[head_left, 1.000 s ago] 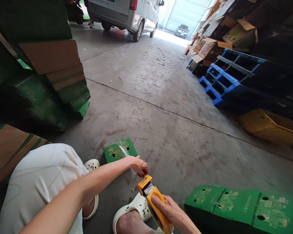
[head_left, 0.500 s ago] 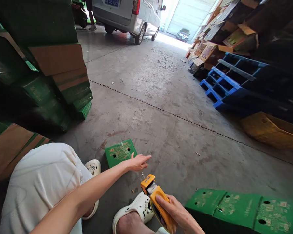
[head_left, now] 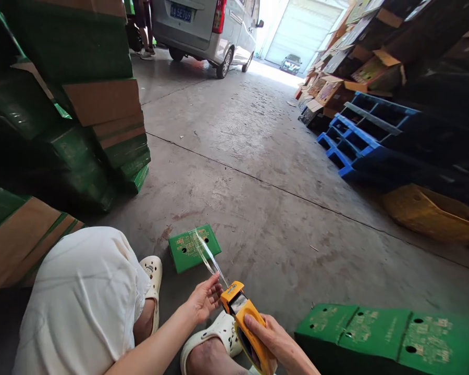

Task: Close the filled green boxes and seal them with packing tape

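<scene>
My right hand [head_left: 271, 333] is closed around a yellow tape dispenser [head_left: 240, 307], its cutting end tilted up toward the left. From the dispenser a strip of clear packing tape [head_left: 207, 251] stretches up to the top of a small green carton [head_left: 189, 260] lying on the floor. Just left of the dispenser is my left hand [head_left: 205, 299], palm turned up, with its fingers loosely bent and apart. Its thumb side is at the edge of the tape; whether it touches the strip is hard to tell.
Several green cartons [head_left: 379, 328] stand at the lower right. Stacked green boxes [head_left: 94, 151] rise at the left. Blue pallets [head_left: 352, 140] and a yellow bin [head_left: 426, 211] stand on the right. A van [head_left: 203, 28] is parked ahead, a person's legs [head_left: 144, 31] beside it.
My left hand has drawn back from beside the small carton toward the dispenser, turning its palm up. The tape now shows stretched between carton and dispenser.
</scene>
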Action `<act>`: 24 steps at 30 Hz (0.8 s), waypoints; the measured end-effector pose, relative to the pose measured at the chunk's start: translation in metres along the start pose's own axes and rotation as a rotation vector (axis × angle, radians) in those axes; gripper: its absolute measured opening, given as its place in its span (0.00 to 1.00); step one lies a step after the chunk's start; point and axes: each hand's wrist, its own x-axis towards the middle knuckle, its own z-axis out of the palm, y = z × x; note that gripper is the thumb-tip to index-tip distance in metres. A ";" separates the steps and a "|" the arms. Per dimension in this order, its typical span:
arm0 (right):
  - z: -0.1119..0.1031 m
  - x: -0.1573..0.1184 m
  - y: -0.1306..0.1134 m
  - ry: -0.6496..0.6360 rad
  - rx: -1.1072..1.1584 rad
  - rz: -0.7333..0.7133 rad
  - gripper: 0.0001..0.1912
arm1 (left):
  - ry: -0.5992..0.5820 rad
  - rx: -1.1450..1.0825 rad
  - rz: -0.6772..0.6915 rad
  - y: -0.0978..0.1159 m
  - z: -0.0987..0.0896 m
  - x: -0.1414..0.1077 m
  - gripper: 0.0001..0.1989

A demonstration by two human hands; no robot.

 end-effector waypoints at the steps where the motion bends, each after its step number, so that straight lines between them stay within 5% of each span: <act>1: 0.001 0.000 0.001 -0.004 0.000 -0.007 0.44 | -0.035 0.009 -0.023 0.000 0.004 -0.002 0.19; 12: 0.007 -0.002 -0.005 -0.047 -0.033 -0.016 0.44 | -0.095 0.099 -0.052 -0.008 0.014 0.005 0.06; 24: 0.006 0.003 0.001 -0.039 -0.040 -0.011 0.43 | -0.026 0.050 0.099 -0.020 0.025 0.007 0.09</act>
